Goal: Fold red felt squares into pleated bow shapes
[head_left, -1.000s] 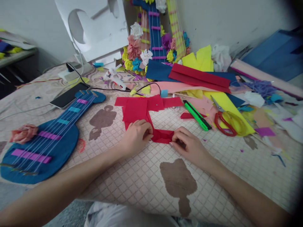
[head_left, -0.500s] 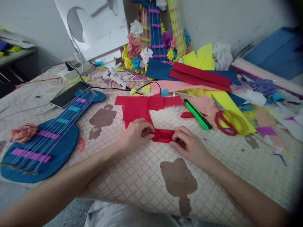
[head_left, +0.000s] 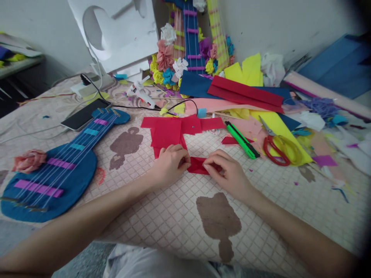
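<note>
Left hand (head_left: 171,164) and right hand (head_left: 226,170) are pinching at frame center, forearms (head_left: 124,204) slanting from both lower corners.

Small red paper strip (head_left: 197,166), creased, running crosswise on bench (head_left: 162,216), ends partly hidden at left fingers (head_left: 184,155) and right fingers (head_left: 216,159).

No wording can be made out anywhere, neither on the glue gun (head_left: 145,98) beyond the left hand (head_left: 170,165) nor on the green cutter (head_left: 242,139) beyond the right hand (head_left: 227,173).
</note>
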`<state>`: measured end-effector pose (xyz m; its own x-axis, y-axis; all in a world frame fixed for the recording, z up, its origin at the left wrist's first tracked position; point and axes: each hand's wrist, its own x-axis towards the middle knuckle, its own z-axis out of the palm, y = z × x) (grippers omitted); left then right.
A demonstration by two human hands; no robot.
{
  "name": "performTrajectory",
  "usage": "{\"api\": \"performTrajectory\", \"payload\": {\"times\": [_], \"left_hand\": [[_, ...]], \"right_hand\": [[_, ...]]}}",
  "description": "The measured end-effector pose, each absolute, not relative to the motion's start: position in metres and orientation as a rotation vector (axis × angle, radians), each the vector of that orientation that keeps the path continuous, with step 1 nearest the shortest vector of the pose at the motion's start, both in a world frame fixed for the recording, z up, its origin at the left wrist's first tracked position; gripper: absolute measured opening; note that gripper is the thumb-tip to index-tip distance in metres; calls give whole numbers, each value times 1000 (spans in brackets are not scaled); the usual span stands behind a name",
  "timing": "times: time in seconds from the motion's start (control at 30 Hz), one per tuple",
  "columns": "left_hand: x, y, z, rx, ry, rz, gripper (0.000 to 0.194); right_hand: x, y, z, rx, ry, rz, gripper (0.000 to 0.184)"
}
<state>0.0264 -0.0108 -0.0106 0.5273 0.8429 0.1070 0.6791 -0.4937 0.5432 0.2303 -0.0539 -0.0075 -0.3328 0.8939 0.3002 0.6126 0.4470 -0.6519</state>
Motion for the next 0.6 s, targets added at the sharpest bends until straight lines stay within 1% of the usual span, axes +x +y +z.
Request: {"api": "performTrajectory", "payload": {"times": [0.13,0.23,0.4,0.6], "left_hand": [[28,-12,-12,2357,1281,489,8],[29,-12,-12,2365,1287,482,9],[29,-13,-13,2369,1287,493,10],[23,-5,-10,2257,1181,530,12]], "right_hand": [[226,-43,-6,-1386,-2045,736,11],[222,-36,-4,-1464,-2072,773,11],[212,-31,-3,-1642,-2096,736,8],[209,-32,-6,-1705,-2105,675,8]]}}
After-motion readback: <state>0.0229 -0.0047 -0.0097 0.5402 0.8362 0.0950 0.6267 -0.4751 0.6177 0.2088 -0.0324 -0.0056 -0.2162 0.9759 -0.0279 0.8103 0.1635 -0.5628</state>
